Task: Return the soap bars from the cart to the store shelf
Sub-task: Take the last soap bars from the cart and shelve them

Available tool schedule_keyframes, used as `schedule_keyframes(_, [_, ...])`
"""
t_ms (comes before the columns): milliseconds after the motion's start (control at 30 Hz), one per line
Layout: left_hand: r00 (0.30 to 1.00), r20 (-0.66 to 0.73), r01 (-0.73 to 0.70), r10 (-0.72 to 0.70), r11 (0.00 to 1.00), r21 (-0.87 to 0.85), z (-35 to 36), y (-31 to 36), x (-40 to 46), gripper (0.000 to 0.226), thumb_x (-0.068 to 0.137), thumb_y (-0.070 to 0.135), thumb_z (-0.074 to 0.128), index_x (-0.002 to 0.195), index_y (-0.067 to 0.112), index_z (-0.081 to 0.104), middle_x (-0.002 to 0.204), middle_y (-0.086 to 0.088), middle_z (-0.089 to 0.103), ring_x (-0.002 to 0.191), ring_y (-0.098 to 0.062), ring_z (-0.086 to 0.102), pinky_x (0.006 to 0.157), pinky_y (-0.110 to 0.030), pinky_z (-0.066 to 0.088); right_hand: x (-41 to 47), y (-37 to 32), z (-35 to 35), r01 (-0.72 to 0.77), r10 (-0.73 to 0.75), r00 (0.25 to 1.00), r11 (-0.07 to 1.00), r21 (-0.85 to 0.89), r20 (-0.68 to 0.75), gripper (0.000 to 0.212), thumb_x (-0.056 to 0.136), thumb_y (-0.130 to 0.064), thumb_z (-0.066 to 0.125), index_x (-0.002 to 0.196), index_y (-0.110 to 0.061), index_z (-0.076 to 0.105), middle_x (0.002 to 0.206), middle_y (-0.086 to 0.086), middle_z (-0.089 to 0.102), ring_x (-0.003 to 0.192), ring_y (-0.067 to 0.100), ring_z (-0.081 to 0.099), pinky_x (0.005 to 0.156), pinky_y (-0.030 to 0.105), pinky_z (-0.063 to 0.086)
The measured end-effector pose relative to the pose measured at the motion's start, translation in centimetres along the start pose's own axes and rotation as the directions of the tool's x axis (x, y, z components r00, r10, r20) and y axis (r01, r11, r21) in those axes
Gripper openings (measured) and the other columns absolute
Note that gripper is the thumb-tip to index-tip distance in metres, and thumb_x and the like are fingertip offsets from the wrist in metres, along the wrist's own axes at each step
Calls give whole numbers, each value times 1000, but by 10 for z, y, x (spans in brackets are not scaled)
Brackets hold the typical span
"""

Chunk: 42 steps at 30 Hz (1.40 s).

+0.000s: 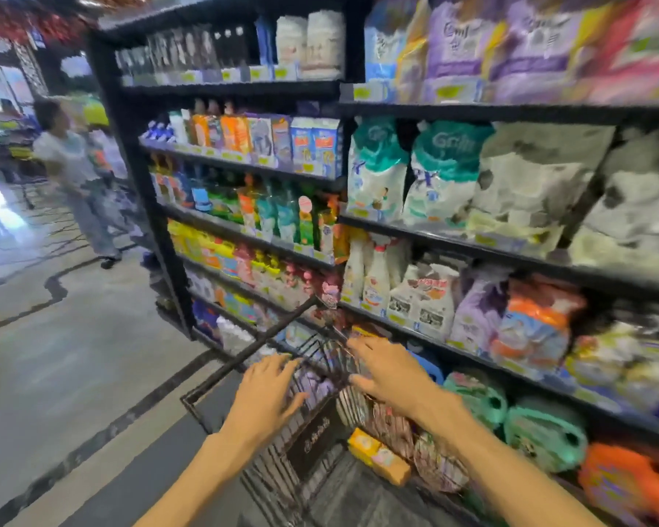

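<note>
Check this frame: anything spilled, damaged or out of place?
No spill or damage visible, though the frame is blurred. One thing stands out: a yellow-orange pack lies loose in the cart rather than on the shelf. Both the left hand and right hand hover open over the cart.

On the floor [73, 355], a dark wavy line runs toward its far left edge, where a person in a white top [63, 154] stands. Teal-capped white bags [408, 173] sit mid-height, spray bottles [373, 277] one level lower, and what seem orange jugs [624, 484] lowest, all blurred.
</note>
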State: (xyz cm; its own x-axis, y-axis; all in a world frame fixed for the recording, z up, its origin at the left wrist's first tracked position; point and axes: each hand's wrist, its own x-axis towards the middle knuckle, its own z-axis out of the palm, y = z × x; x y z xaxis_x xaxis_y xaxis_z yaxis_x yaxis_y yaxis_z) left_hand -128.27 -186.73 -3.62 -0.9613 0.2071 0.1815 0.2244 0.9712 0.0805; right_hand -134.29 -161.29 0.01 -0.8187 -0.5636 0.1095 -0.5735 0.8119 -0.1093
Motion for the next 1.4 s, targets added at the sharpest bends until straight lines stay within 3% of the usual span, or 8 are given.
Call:
schedule_keyframes(167, [969,34,-240,243,968,-75,23,15,88,62,92,63,34,136,23,50,126,-6,59,112,-32,60,89,-46,52,-16,43,1,-273,273,962,962,-14,-18,65,93,-50,55,149,-25,36,146,0,47,130,26,46,100,42,44])
schedule_keyframes(433, [872,59,-469,486,864,-184,84,71,182,64,94,61,36,146,23,40,142,-2,47,128,-26,47,103,-42,42,-44,114,27,-547,549,835,836,40,-38,62,97,-46,50,152,-24,31,150,-2,40,135,20,39,108,38,36])
schedule_keyframes(733, [789,284,-504,545,838,-208,198,63,220,55,97,49,50,144,20,43,135,-5,51,122,-29,50,99,-43,45,-44,150,133,-670,647,739,737,96,190,60,94,-48,53,144,-17,43,138,6,53,123,28,53,97,45,47])
schedule_keyframes(1000, [717,510,-421,475,878,-227,320,29,232,48,91,32,63,134,13,54,128,-13,58,114,-35,58,89,-47,52,-45,153,258,-787,687,610,584,199,395,61,93,-55,43,141,-18,50,133,3,56,114,24,60,88,32,51])
schedule_keyframes(1067, [676,573,-403,463,883,-239,361,20,232,48,92,30,60,138,19,51,132,-13,56,117,-36,56,95,-46,50,-43,147,291,-864,710,499,449,225,497,58,94,-53,43,143,-20,46,138,1,51,114,22,58,90,24,50])
schedule_keyframes(1200, [630,523,-570,574,799,-191,469,0,230,21,93,55,48,110,67,50,126,-29,55,116,-51,51,100,-59,45,-44,143,365,-902,692,414,401,163,591,64,88,-55,47,144,-29,35,135,1,53,117,26,57,94,44,51])
schedule_keyframes(1333, [640,626,-416,446,886,-205,523,13,239,58,81,15,65,137,21,53,128,-9,60,115,-32,57,98,-40,45,-49,139,419,-877,673,466,438,198,575,55,96,-51,45,145,-32,33,145,-10,43,127,15,50,105,38,45])
schedule_keyframes(1400, [620,653,-449,435,879,-159,545,20,242,63,83,10,65,143,17,47,135,-7,54,125,-29,51,105,-40,38,-51,134,436,-879,660,468,415,235,587,53,96,-47,46,145,-34,31,151,-11,38,131,13,46,109,37,42])
